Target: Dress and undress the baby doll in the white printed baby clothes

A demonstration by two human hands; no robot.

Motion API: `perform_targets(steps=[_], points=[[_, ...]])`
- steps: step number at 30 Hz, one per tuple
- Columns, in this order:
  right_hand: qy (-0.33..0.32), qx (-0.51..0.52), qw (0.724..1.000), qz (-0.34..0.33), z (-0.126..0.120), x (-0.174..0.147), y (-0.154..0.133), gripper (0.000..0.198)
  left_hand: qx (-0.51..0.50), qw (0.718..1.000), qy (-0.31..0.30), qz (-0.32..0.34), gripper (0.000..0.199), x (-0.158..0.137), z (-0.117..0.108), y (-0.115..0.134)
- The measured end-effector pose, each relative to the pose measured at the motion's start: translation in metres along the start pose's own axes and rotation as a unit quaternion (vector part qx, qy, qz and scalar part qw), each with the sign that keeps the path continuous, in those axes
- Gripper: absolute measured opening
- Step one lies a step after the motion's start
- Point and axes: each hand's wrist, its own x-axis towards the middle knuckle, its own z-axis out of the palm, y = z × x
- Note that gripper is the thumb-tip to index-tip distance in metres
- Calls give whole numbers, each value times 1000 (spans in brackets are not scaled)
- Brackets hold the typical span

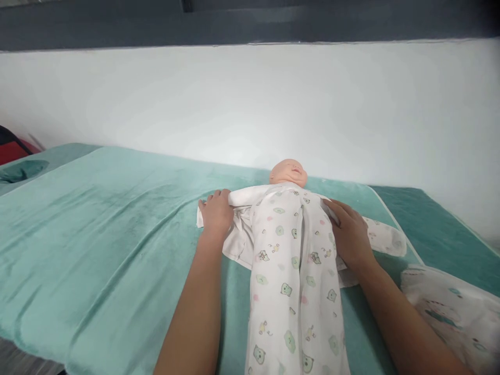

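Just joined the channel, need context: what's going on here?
A person has both hands at a baby doll lying on a green cover, head toward the wall. A long white garment with a bear print covers its body. The left hand is on the white cloth out to that side; the right hand is against the garment's other side, with a printed sleeve reaching past it. Another printed cloth lies at the right edge.

Left of the left hand (217, 211), the green sheet (117, 224) gave wide room to pass; beyond the doll (289, 173) stood the wall (234, 104), and rightward a printed cloth (455, 302) obstructed.
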Motion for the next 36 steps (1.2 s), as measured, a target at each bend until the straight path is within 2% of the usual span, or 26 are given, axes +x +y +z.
perform_targets(steps=[24, 31, 36], points=[[-5, -11, 1000, 2, 0, -2, -2, 55, -1, 1000, 3, 1, 36, 1, 2, -1], [26, 0, 1000, -6, 4, -3, 0, 54, -1, 1000, 0, -1, 36, 1, 1, 0], [26, 8, 1000, 1, 4, -3, -1, 53, 0, 1000, -2, 0, 38, 1, 0, 0]])
